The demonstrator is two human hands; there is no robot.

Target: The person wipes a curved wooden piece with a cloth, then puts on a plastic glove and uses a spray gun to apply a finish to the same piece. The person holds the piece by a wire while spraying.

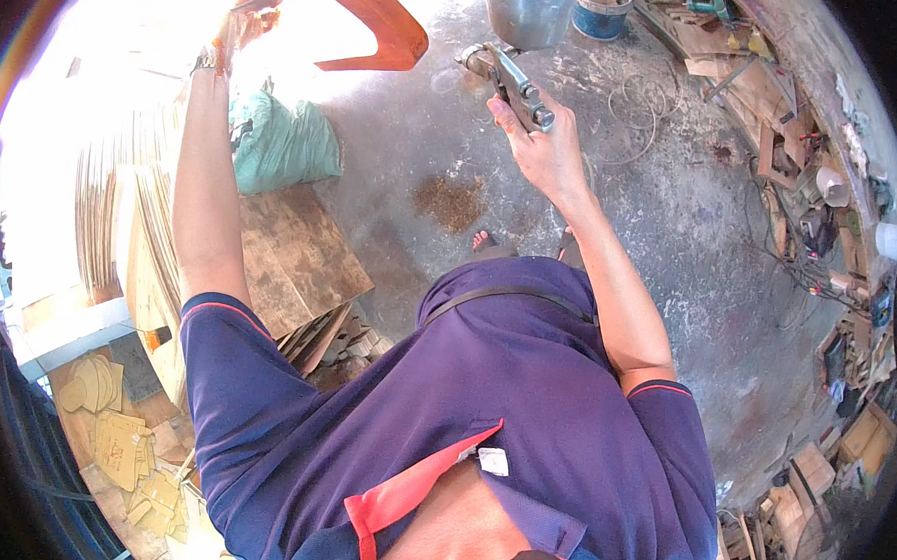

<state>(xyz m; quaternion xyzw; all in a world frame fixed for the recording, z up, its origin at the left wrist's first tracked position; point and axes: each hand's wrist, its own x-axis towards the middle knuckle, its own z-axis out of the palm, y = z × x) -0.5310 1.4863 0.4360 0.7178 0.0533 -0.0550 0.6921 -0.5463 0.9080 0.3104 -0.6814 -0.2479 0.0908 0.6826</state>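
Note:
My right hand point(556, 157) is wrapped round a silver metal spray gun point(517, 81), held out over the floor. Its round nozzle end points up and to the left, and its knobs sit close to my thumb and fingers. My left hand point(241, 36) reaches far forward at the upper left, with something dark at the wrist. Strong glare washes out its fingers, which look stained reddish brown; whether they grip anything cannot be made out. Between the hands, a glossy orange-brown curved wooden piece point(384, 32) comes in from the top edge, partly cut off by it.
A metal bucket point(528, 18) and a blue pail point(602, 16) stand ahead. A green sack point(286, 145), a brown board point(294, 258) and stacked thin sheets point(121, 206) lie at left. Wood scraps point(776, 114) line the right wall. Sawdust point(450, 202) and a thin hose point(636, 118) lie on the floor.

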